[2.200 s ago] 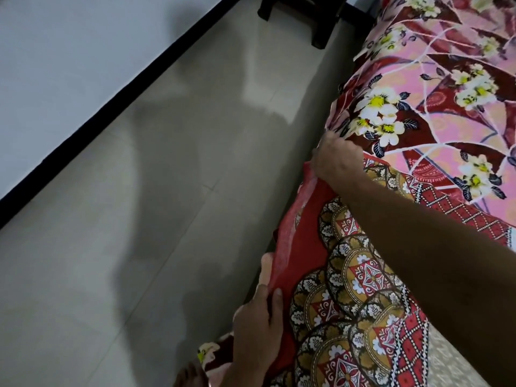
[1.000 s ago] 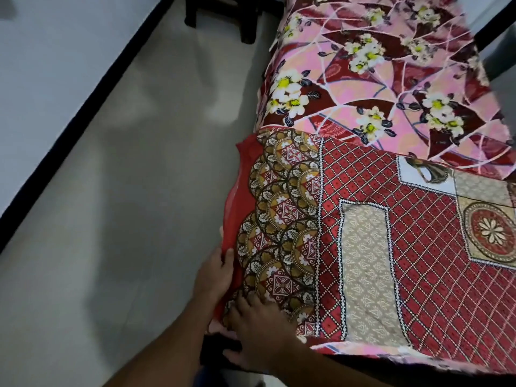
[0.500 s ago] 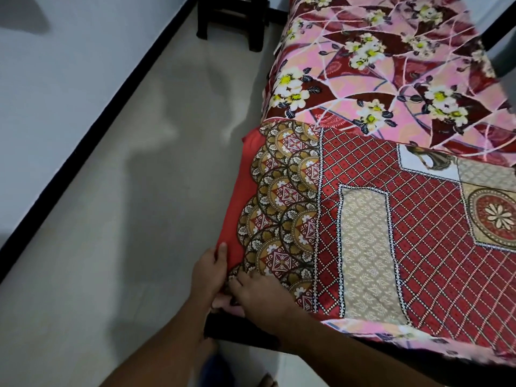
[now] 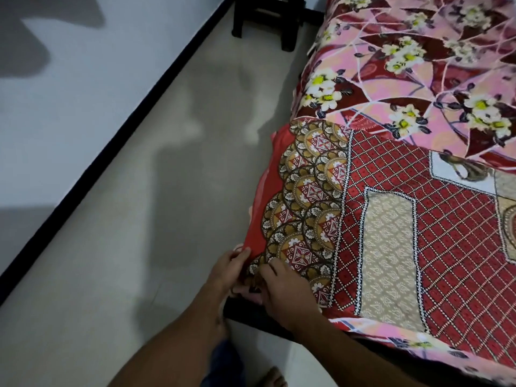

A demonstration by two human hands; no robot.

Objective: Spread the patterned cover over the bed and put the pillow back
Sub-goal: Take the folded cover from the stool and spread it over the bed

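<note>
Hands: two, one left hand [image 4: 227,270] and one right hand [image 4: 282,289]. Forearms: two. Bare foot [image 4: 272,378]: one, only the toes showing at the bottom edge. Patterned cover [image 4: 391,233]: one, red with a diamond grid. Flowered sheet [image 4: 405,79]: one, pink. Bed [image 4: 251,312]: one. Dark stool [image 4: 268,20]: one, cut off at the top edge. Wall [image 4: 69,79]: one, with one black skirting strip [image 4: 111,155]. Floor [image 4: 139,247]: one, pale.

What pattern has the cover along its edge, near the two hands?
The cover's border shows overlapping gold-brown circles with red diamond centres; head view.
</note>
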